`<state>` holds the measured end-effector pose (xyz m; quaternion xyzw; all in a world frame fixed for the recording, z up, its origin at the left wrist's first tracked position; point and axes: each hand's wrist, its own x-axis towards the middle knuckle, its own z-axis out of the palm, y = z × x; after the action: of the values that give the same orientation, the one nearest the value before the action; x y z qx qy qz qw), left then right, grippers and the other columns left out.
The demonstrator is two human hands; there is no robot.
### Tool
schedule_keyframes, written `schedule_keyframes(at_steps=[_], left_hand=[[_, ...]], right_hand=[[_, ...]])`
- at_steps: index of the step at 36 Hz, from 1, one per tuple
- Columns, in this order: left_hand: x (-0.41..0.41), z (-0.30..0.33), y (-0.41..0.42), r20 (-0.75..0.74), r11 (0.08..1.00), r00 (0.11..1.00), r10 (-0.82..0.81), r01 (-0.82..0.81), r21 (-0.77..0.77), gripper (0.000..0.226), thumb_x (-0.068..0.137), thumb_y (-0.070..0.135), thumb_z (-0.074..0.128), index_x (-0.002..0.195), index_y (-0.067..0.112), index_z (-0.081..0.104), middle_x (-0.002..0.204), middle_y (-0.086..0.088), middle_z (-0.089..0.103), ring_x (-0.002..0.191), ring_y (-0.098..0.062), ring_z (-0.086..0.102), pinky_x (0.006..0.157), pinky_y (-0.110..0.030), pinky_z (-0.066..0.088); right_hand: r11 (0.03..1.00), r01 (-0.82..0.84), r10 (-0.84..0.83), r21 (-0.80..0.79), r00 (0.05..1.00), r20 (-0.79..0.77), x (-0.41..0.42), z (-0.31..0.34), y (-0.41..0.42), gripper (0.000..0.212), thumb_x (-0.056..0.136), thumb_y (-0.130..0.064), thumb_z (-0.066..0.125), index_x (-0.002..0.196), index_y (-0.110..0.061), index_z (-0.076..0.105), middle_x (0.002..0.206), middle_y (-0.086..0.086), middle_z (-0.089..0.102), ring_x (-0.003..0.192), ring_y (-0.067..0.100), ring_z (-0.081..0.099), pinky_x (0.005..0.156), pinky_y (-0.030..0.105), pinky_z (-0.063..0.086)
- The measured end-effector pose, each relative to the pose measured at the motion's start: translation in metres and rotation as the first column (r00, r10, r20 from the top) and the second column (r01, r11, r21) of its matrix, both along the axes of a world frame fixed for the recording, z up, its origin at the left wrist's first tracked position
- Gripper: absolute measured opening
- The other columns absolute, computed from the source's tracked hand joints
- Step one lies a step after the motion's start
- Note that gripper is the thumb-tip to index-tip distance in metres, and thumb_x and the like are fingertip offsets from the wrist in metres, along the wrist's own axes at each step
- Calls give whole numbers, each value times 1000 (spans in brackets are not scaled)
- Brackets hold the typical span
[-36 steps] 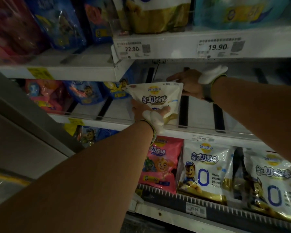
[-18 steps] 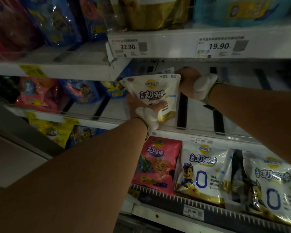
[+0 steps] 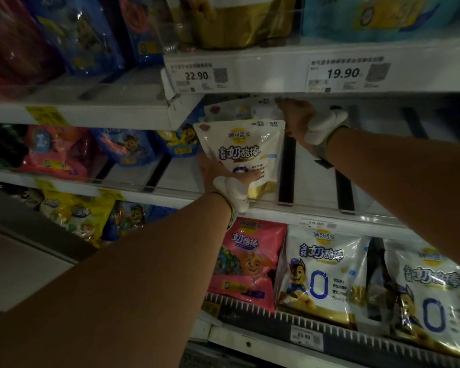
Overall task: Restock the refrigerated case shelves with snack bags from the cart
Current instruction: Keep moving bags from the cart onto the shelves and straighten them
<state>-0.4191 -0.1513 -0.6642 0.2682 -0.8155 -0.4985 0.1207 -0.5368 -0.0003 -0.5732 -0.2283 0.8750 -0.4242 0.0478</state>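
While the left hand [image 3: 223, 173] cups the glossy white plastic snack bag [image 3: 243, 155] upright on the white middle shelf [image 3: 316, 205] | right hand [image 3: 296, 120] nearer, its grip pinching second white bag [image 3: 239, 111] behind | lane runs front-to-back.

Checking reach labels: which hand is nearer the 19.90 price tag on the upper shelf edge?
Right. The right hand is just below and left of the 19.90 price tag; the left hand sits lower and farther left, holding the front white bag.
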Motion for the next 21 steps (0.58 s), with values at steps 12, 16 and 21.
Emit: schedule_keyframes(at_steps=[12, 16, 21], left_hand=[[7, 10, 4, -57, 983, 998, 31, -20, 181, 120, 62, 23, 95, 151, 12, 16, 148, 9, 37, 131, -10, 42, 98, -7, 29], [7, 12, 7, -13, 995, 1000, -5, 6, 103, 110, 72, 26, 88, 153, 11, 15, 152, 2, 35, 139, -16, 34, 102, -8, 23], [7, 13, 5, 9, 991, 1000, -19, 17, 130, 117, 70, 32, 89, 157, 15, 13, 156, 3, 32, 144, -17, 29, 111, -16, 17]], right_hand=[[929, -132, 153, -345, 988, 35, 22, -7, 9, 26, 91, -15, 62, 103, -38, 65, 102, -21, 71, 101, 0, 65, 97, 31, 50], [919, -74, 101, -387, 994, 50, 23, -5, 3, 34, 92, 5, 56, 88, -23, 75, 85, -15, 74, 81, -4, 68, 74, 15, 54], [880, 101, 37, -465, 960, 279, 24, -3, -4, 20, 95, -1, 54, 110, -1, 67, 75, -6, 70, 61, 5, 67, 56, 19, 56]])
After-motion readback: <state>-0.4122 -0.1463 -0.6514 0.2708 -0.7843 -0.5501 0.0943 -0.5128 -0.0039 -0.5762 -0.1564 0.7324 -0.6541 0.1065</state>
